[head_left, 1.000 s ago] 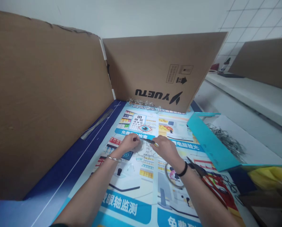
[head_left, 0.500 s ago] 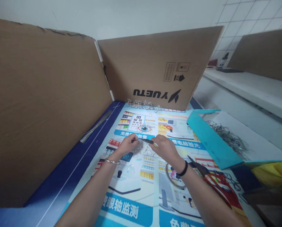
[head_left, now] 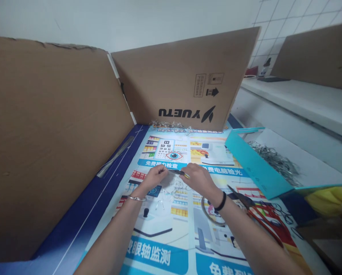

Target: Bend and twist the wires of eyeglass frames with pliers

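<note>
My left hand (head_left: 154,178) is closed in a pinch on a small clear eyeglass frame (head_left: 171,186) just above the printed mat (head_left: 171,236). My right hand (head_left: 197,178) grips a thin dark tool with a yellow end (head_left: 179,172), its tip pointing left at the frame beside my left fingers. Both hands meet over the middle of the mat. A metal bangle sits on my left wrist and a black band on my right wrist.
Brown cardboard walls (head_left: 53,126) stand at the left and the back. A teal tray (head_left: 257,168) with several wire pieces (head_left: 274,160) lies at the right. Red-handled pliers (head_left: 254,208) and a wire ring (head_left: 207,210) rest near my right forearm. Thin wires (head_left: 113,157) lie by the left wall.
The camera has tilted slightly, so the scene sits a little lower and further left. Both hands stay together on the frame and tool with hardly any movement.
</note>
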`<state>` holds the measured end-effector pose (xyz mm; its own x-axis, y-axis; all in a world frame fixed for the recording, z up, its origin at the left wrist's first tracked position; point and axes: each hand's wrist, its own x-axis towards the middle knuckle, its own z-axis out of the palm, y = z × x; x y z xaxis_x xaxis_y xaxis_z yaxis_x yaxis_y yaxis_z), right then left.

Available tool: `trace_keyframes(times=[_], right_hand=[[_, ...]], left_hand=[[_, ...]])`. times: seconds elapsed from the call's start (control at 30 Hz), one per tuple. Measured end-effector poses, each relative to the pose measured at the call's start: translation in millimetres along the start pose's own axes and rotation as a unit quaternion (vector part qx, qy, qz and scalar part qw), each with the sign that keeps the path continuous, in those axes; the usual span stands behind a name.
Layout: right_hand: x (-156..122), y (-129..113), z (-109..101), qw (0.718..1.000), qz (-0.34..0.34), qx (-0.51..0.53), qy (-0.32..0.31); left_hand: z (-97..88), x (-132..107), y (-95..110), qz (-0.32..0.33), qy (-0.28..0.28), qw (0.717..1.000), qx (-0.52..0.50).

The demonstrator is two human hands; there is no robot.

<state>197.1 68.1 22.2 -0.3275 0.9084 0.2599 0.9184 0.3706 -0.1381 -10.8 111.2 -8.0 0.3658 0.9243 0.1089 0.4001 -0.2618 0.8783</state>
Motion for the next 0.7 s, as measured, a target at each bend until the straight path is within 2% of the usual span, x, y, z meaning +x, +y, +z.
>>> trace_keyframes(times=[0.27,0.5,0.7], right_hand=[[0,-1,-1,1.0,-0.018,-0.02,0.0],[-2,3,4,0.996,-0.055,-0.044,0.061],[-1,4,4,0.992,-0.077,-0.055,0.085]], left_hand=[[0.3,-1,5,0.009,0.014,1.0,0.003],[0.5,-3,12,-0.01,0.027,1.0,-0.007],[1.4,-1,14,-0.04,0.048,0.998,-0.017]])
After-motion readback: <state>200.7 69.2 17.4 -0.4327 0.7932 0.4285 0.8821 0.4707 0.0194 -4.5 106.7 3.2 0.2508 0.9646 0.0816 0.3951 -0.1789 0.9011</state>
